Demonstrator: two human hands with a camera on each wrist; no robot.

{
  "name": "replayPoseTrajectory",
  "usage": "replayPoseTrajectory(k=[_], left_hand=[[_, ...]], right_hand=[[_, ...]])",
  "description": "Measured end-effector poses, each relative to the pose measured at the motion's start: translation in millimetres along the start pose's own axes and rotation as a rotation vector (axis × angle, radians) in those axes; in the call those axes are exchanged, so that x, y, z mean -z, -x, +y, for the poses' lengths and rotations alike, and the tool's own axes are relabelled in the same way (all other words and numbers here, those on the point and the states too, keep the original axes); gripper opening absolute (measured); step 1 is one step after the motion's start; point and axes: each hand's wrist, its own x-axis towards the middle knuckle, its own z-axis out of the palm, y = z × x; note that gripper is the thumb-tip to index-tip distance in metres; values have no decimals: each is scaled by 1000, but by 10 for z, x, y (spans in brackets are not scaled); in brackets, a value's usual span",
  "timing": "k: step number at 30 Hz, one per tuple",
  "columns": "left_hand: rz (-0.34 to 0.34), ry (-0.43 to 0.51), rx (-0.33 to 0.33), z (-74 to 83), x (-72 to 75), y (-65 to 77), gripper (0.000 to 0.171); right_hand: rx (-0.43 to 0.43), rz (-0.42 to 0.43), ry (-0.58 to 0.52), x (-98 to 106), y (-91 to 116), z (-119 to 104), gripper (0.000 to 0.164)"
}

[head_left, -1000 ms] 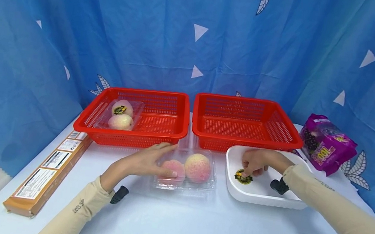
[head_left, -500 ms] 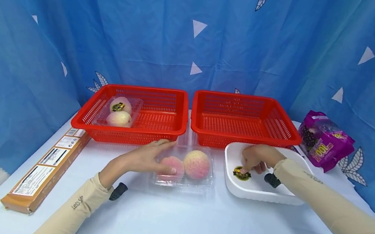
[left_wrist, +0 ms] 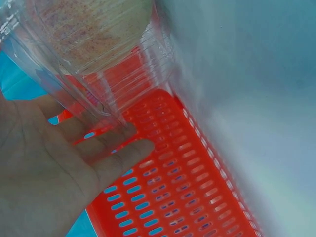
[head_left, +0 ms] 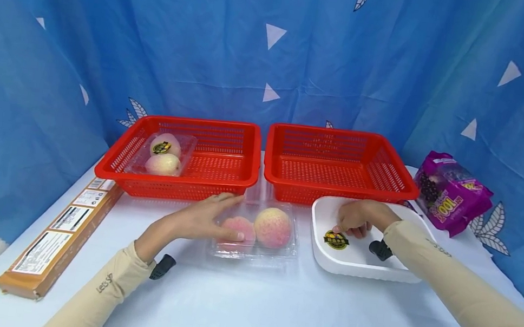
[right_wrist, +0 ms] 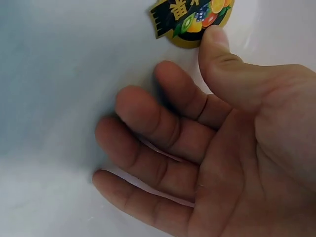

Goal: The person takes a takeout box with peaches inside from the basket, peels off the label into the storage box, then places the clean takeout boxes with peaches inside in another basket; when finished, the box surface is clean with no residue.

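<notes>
My left hand (head_left: 198, 218) rests against the left end of a clear plastic box (head_left: 253, 256) holding a pink peach (head_left: 236, 228) and a yellow-pink peach (head_left: 272, 227). Its thumb lies over the box; in the left wrist view the fingers extend loosely along the plastic. Inside a white tray (head_left: 366, 272), my right hand (head_left: 355, 218) touches the edge of a round black-and-gold fruit sticker (head_left: 336, 241) with the thumb tip. The right wrist view has its other fingers (right_wrist: 143, 113) loosely bent, apart from the thumb, and the sticker (right_wrist: 190, 22) beyond the thumb.
Behind stand two red baskets; the left basket (head_left: 180, 191) contains another peach box with a sticker (head_left: 162, 148), and the right basket (head_left: 337, 186) is beside it. A purple grape bag (head_left: 454, 198) lies far right, a long brown carton (head_left: 56, 242) at left.
My right thumb has slid off the sticker's middle to its far edge; the sticker stays in place in the tray. My left hand keeps its place on the box. The head view has shifted slightly.
</notes>
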Motion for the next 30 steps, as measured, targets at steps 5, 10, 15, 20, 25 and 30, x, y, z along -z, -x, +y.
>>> replayPoseTrajectory(k=[5, 10, 15, 20, 25, 30], left_hand=[[1, -4, -2, 8, -4, 9, 93], [3, 2, 3, 6, 0, 30, 94], [13, 14, -7, 8, -10, 29, 93], [24, 18, -8, -2, -29, 40, 93], [34, 15, -24, -3, -39, 39, 92], [37, -5, -36, -1, -37, 29, 92]], right_hand=[[-15, -2, -15, -1, 8, -11, 37], [-22, 5, -38, -3, 5, -36, 36], [-33, 20, -68, -10, 33, -36, 35], [-37, 25, -88, -16, 20, -39, 33], [-22, 36, -89, -35, 9, -27, 34], [-5, 44, -119, -50, 14, -4, 37]])
